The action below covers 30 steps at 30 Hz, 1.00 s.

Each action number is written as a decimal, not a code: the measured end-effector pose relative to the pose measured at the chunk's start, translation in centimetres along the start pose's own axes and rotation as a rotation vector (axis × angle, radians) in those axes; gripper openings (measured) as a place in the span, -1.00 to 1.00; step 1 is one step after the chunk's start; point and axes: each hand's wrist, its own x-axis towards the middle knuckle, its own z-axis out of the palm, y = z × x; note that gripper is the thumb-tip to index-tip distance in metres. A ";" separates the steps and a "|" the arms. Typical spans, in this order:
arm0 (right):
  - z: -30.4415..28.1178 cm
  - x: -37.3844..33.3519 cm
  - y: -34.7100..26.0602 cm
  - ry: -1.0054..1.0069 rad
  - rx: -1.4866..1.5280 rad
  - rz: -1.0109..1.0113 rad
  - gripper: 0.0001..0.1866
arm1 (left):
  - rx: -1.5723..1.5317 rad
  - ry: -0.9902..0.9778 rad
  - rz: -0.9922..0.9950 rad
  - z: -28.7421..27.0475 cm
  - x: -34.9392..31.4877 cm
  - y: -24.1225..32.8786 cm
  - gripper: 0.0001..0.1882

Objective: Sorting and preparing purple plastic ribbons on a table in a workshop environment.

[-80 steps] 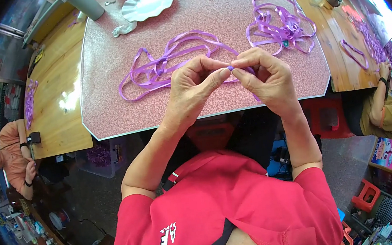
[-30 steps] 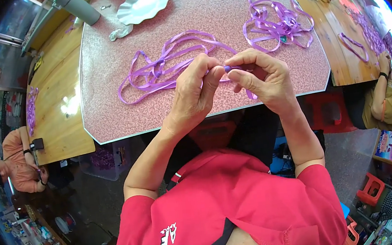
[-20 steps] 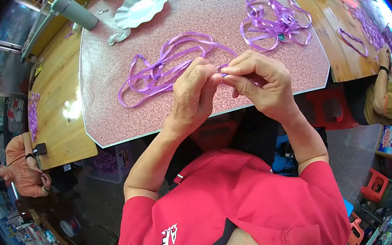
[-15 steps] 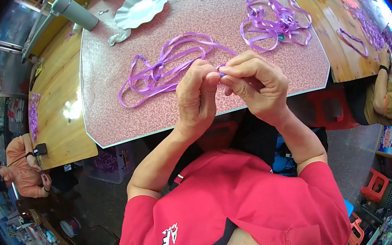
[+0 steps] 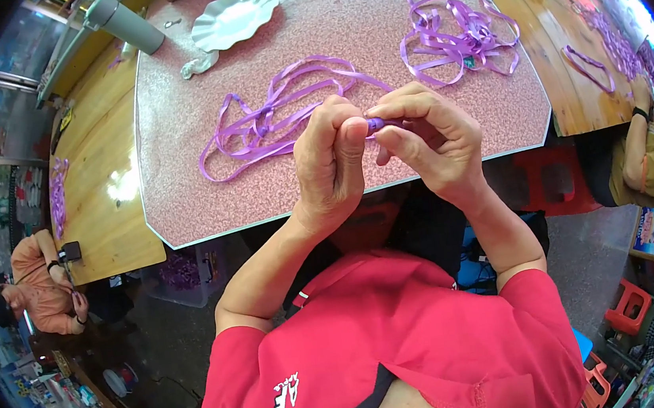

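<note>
- Pinching together above the near edge of the table (image 5: 184, 211), the left hand (image 5: 331, 164) and the right hand (image 5: 424, 142) are seen closed, fingertips meeting.
- A small piece of purple ribbon (image 5: 375, 124) is gripped between the thumbs and forefingers of both hands; only a short bit of it is shown between the fingers.
- A long loose tangle of ribbon (image 5: 270, 114) is spread flat on the pink speckled table just beyond the left hand.
- A second ribbon pile (image 5: 457, 35) is heaped further back on the right, well apart from the first.
- A scalloped silver tray (image 5: 234, 16) is placed at the far left of the table, with a grey cylinder (image 5: 123, 22) beside it.
- More ribbon loops (image 5: 588, 69) are laid on the wooden table to the right.
</note>
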 end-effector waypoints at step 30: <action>-1.2 -0.2 -0.4 0.049 0.170 0.455 -0.74 | -0.439 0.009 -0.466 0.1 -1.9 0.0 -0.83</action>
